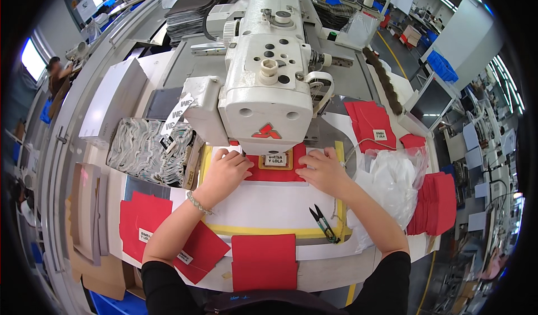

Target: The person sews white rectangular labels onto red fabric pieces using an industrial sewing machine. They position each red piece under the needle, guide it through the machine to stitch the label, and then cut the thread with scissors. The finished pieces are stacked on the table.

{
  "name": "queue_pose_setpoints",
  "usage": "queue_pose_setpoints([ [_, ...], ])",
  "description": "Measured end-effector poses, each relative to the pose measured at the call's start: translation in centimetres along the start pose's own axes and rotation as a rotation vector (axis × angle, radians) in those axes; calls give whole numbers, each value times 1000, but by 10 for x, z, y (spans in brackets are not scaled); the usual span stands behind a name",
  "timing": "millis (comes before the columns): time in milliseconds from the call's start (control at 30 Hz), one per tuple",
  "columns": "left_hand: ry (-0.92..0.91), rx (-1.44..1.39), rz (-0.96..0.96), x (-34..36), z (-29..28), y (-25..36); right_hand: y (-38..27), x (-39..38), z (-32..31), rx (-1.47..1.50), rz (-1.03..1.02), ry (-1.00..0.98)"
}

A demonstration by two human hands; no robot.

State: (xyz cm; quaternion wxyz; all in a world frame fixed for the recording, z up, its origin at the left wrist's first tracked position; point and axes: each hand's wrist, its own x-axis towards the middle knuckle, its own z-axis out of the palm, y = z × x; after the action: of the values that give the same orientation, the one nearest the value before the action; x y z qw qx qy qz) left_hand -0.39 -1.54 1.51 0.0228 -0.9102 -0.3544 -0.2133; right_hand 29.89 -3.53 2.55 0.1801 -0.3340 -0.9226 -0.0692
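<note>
A red fabric piece [253,174] lies under the head of a white industrial sewing machine [263,94]. A small white label [276,160] with dark print sits on it, inside a brass-coloured frame [271,168]. My left hand [226,173] holds the fabric's left edge, fingers bent and pressed down. At the right edge my right hand [324,172] holds the same piece with thumb and fingertips. The needle is hidden behind the machine head. Black-handled thread snips [324,225] lie on the white work plate [263,208], near my right forearm.
Red pieces with labels [147,220] lie at the left, and another red piece [264,262] at the front edge. Bundled labels [137,147] fill a box at left. A clear plastic bag [395,175], a red stack [434,203] and a screen [430,103] stand right.
</note>
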Motion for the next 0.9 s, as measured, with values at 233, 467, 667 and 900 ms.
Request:
queue_pose_setpoints([
  [233, -2, -3, 56, -3, 8, -2, -3, 4, 11, -208, -117, 24],
  [467, -72, 32, 35, 4, 1, 21, -4, 3, 20, 96, 133, 101],
  [667, 16, 222, 226, 0, 17, 16, -6, 4, 10, 36, 101, 79],
  [900, 92, 181, 421, -12, 1, 22, -23, -4, 0, -186, -108, -16],
])
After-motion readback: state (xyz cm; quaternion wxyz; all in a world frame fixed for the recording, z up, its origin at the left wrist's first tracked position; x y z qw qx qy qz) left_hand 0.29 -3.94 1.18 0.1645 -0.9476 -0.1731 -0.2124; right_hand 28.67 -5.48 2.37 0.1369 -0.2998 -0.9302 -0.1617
